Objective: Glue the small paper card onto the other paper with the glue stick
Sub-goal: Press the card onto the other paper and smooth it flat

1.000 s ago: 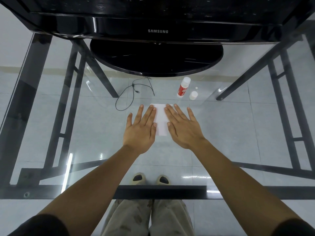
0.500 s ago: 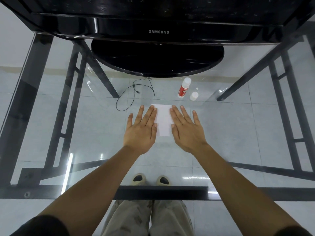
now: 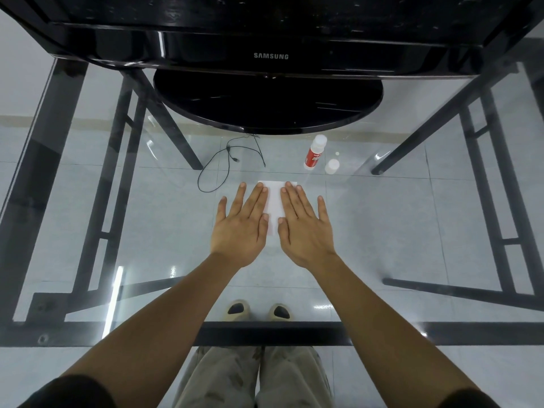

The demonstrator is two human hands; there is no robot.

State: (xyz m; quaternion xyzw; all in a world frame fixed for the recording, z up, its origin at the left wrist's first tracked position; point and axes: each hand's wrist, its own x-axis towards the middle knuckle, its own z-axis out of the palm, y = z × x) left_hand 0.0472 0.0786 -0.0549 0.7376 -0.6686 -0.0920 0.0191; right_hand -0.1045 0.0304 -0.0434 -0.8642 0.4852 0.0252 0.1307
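Observation:
A white paper [image 3: 275,201] lies flat on the glass table, only a strip of it showing between my hands. My left hand [image 3: 243,225] rests palm down on its left part, fingers spread. My right hand [image 3: 303,228] lies palm down on its right part. Neither hand holds anything. I cannot tell the small card from the other paper. The glue stick [image 3: 314,153], red label with a white end, stands uncapped beyond the paper to the right. Its white cap [image 3: 332,166] sits beside it.
A black monitor with a round base [image 3: 268,110] stands at the back of the glass table [image 3: 412,219]. A thin black cable [image 3: 223,163] loops left of the glue stick. The black frame bar [image 3: 265,334] marks the near edge.
Both hands have slid slightly on the paper, the right hand moving back toward the left one; the paper stays in place.

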